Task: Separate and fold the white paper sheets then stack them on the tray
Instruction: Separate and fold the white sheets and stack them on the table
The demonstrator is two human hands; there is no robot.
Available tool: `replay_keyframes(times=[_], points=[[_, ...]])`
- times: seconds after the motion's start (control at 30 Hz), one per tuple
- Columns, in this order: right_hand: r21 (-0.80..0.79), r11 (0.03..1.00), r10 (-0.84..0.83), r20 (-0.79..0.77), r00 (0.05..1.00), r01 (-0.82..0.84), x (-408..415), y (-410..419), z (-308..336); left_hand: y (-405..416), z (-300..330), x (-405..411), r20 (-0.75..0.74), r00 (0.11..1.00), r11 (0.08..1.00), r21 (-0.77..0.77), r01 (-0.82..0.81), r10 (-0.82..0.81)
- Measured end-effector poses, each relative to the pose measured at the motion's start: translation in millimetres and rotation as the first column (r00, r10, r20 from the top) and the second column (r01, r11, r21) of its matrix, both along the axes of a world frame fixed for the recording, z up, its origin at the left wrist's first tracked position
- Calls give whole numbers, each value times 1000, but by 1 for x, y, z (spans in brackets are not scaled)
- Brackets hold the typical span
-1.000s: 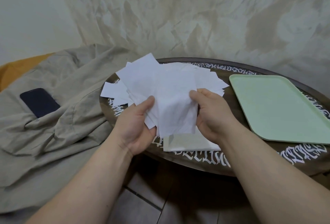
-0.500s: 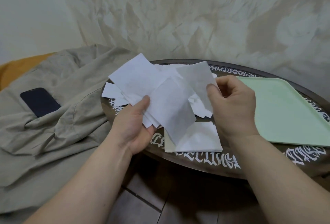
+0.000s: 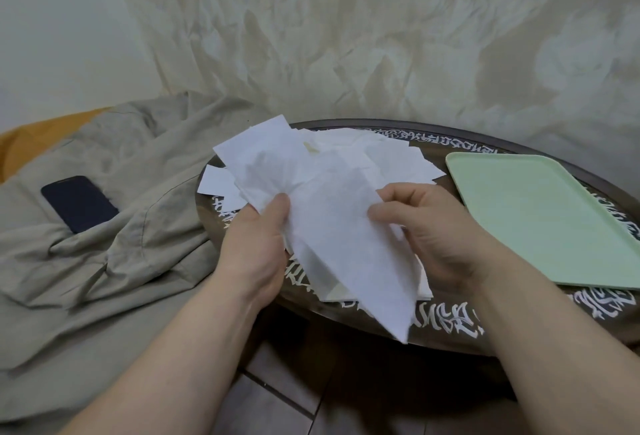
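Mostly white sheets (image 3: 332, 226), thin, creased, fanned.

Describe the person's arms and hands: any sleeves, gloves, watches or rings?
Both forearms are bare as far as the frame shows, with no sleeves visible. The left hand and right hand wear no gloves. No watch, bracelet or wristband on either wrist, and no ring on the fingers that show.

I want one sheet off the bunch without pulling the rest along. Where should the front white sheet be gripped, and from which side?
Probably at its right edge, from the right, where the right hand already pinches the front sheet. That edge stands free of the bunch of sheets that the left hand holds, and its lower corner hangs loose over the table rim.
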State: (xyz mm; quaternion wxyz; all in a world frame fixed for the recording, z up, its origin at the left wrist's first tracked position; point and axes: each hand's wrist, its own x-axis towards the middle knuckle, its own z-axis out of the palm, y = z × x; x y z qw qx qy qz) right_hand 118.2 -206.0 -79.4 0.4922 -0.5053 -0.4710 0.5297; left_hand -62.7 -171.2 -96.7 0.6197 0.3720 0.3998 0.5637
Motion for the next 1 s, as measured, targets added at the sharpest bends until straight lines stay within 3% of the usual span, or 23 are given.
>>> replay_keyframes(times=[0.17,0.3,0.43,0.5,0.6,0.7,0.83,1.0], points=[[35,992,-128,203,971,123,-11,3,-8,-3,3,2,35,998,999,13,52,-53],[101,958,-284,241,928,267,-7,8,-11,0,2,-1,40,999,998,-55,-1,3],[375,702,-707,266,655,606,6,16,-6,2,2,-3,18,998,998,-34,-52,53],[467,636,-763,255,595,615,2,12,-2,0,1,-1,-10,1000,999,-14,-30,29],[483,770,-620,411,668,417,-21,7,-5,-6,-1,8,-75,996,998,-3,58,-58],[310,934,-319,505,802,176,-42,3,-12,-10,-2,12,-110,987,993,-9,119,-120],[210,973,-176,397,901,98,-44,1,-11,-10,0,5,-149,974,984,18,176,-171],[219,974,-133,379,916,50,-43,1,-11,-8,-3,8,-213,975,996,34,78,-69]])
